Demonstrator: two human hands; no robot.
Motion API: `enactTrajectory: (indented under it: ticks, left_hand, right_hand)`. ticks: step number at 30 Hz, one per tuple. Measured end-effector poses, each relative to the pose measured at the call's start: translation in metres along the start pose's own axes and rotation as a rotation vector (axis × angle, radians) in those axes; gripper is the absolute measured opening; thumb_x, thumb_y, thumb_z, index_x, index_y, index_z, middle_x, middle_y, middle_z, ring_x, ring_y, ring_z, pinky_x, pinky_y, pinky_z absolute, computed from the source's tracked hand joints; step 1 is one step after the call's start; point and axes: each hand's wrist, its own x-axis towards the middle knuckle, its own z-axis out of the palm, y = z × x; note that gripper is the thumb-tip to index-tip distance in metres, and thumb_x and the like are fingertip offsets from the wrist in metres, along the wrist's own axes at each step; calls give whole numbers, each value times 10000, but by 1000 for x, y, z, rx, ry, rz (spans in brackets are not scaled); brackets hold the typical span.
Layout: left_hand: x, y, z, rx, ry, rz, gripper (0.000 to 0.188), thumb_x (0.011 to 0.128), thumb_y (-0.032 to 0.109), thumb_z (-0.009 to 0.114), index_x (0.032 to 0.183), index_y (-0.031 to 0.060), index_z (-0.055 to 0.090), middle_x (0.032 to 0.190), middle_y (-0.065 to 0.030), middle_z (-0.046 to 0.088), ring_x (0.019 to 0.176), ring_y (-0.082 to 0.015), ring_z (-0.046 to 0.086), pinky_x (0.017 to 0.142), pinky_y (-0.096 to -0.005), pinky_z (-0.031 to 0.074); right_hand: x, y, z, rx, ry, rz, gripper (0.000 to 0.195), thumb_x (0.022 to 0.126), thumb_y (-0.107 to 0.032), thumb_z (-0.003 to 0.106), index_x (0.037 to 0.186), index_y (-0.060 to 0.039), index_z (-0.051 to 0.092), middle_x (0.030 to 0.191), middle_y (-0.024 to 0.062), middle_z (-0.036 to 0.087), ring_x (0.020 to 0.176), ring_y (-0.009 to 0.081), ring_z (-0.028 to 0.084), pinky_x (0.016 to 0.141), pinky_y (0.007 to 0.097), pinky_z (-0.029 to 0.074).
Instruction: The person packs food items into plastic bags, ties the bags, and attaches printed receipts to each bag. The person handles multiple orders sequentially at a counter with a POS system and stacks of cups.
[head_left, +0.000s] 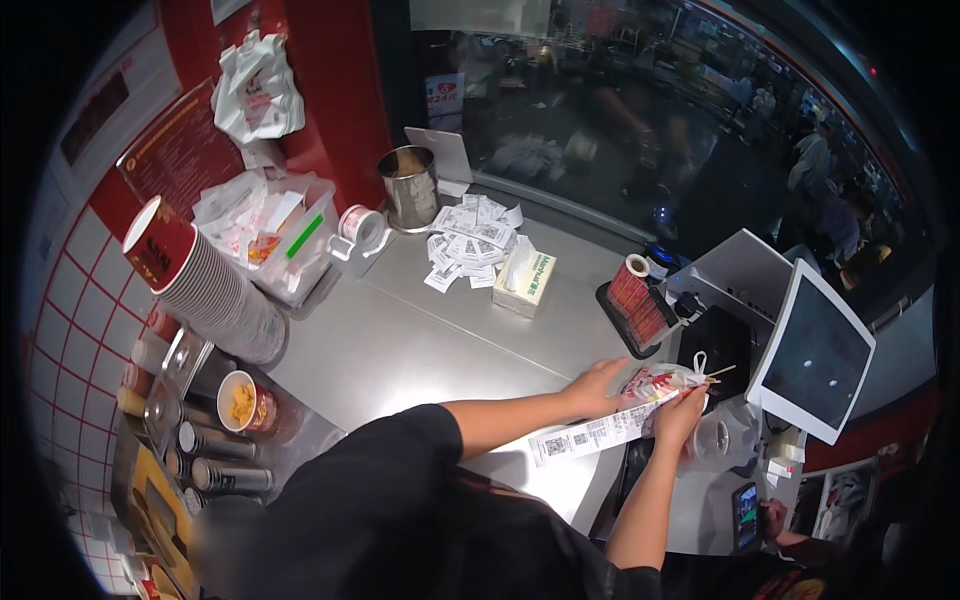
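Note:
A knotted clear plastic bag (654, 384) with red print lies toward the right of the counter, wooden skewers (718, 374) poking out at its tied end. My right hand (679, 417) grips that end, and a long printed paper strip (592, 435) runs from beneath its fingers to the lower left. At the bag's other end is my left hand (598, 388), its fingers spread; whether it touches the bag cannot be told. What the bag contains is mostly hidden.
A tissue box (525, 281), loose receipts (472, 240) and a label-roll holder (637, 307) stand behind. Stacked paper cups (217, 292) and a filled cup (244, 405) are left. A screen (814, 352) and another person's hand (772, 517) by a phone (745, 517) are right.

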Motion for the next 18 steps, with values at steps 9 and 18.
enactTrajectory:
  ticks: [9, 18]
  left_hand:
    - [-96, -94, -169, 758, 351, -191, 347, 738, 238, 662, 1063, 143, 586, 1060, -98, 529, 1023, -269, 467, 872, -426, 356]
    - [-165, -118, -200, 658, 342, -154, 284, 714, 302, 686, 949, 159, 615, 941, -63, 481, 985, -247, 430, 862, -405, 294]
  right_hand:
    - [1, -12, 6, -66, 55, 96, 518, 803, -21, 513, 1286, 72, 348, 1192, 262, 483, 1104, 396, 455, 960, 409, 339]
    - [-65, -150, 12, 420, 9, -208, 348, 763, -61, 571, 1100, 5, 514, 1130, 189, 488, 1105, 338, 441, 969, 389, 318]
